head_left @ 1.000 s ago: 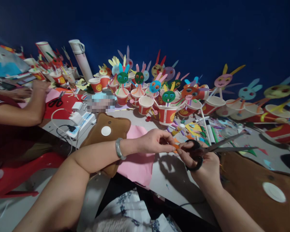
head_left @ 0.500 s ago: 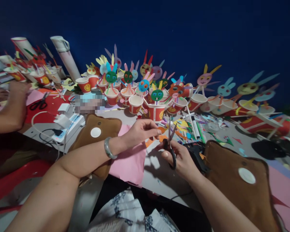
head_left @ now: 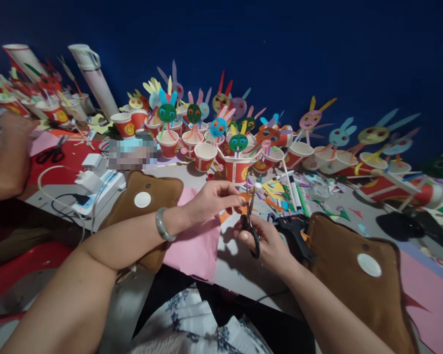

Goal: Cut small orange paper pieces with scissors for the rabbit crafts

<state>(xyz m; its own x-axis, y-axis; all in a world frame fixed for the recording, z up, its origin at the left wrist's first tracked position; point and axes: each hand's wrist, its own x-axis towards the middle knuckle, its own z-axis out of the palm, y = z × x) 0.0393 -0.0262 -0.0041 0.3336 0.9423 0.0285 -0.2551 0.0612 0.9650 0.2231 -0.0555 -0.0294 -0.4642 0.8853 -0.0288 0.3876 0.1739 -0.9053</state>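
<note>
My left hand [head_left: 217, 200] pinches a small piece of orange paper [head_left: 245, 197] between thumb and fingers. In my right hand [head_left: 266, 242] is a pair of scissors [head_left: 251, 227], its handles around my fingers and its blades pointing up. The blades meet the orange paper close to my left fingertips and look nearly closed. Below my left hand lies a sheet of pink paper [head_left: 195, 246]. Just ahead stands a red paper cup [head_left: 237, 170] with a green paper rabbit face [head_left: 238, 143] rising from it.
Several red cups with paper rabbits line the blue wall. Brown cushioned pouches [head_left: 151, 194] [head_left: 354, 280] lie on both sides. A black glue gun [head_left: 297, 233] sits right of my right hand; paper scraps and pens lie beyond. A power strip [head_left: 103, 194] and another person's arm [head_left: 11, 152] are leftward.
The scissors have come left to the orange paper, and their blades have gone from spread to nearly closed. My left hand keeps its pinch. The whole view has shifted slightly.
</note>
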